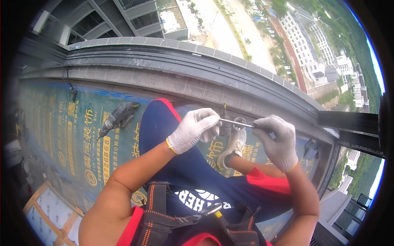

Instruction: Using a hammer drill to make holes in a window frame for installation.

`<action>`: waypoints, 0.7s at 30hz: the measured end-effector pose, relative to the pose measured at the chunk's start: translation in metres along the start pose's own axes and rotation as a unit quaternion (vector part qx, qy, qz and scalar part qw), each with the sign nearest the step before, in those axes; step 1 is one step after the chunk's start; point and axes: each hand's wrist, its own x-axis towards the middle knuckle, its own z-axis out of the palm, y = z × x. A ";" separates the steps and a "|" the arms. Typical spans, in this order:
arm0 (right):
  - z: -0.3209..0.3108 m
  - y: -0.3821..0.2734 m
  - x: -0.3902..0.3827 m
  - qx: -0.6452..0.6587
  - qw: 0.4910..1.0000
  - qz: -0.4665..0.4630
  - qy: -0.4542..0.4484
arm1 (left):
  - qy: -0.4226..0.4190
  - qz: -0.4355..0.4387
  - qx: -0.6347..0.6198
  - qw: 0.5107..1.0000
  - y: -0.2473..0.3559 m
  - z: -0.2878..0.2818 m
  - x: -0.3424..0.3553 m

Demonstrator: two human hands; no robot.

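Observation:
My left hand [197, 129] and my right hand [275, 139], both in white knit gloves, are closed on opposite ends of a thin light metal rod [234, 121], held level between them at knee height. Just beyond the rod, a round metal piece with holes [240, 124] and a grey object [224, 130] sit near my white shoe [234, 145], partly hidden. My dark shorts with red trim [160, 127] and harness straps [158, 205] with a carabiner are below.
A dark power tool [117, 118] lies left on the green printed floor covering [57, 139]. A window track [193, 60] runs along the high edge ahead, with buildings far below. A cable [70, 82] hangs at left; a dark frame [349, 121] is at right; a framed panel [51, 209] lies lower left.

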 end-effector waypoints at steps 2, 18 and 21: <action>0.000 0.005 0.001 0.033 0.999 0.015 -0.005 | -0.011 -0.008 -0.017 1.000 -0.003 -0.002 0.001; -0.020 0.016 0.003 0.001 0.985 0.155 -0.076 | 0.219 0.342 0.486 0.774 0.022 -0.089 0.165; -0.018 0.008 0.005 -0.030 0.984 0.144 -0.098 | 0.198 0.353 0.572 0.713 0.019 -0.104 0.203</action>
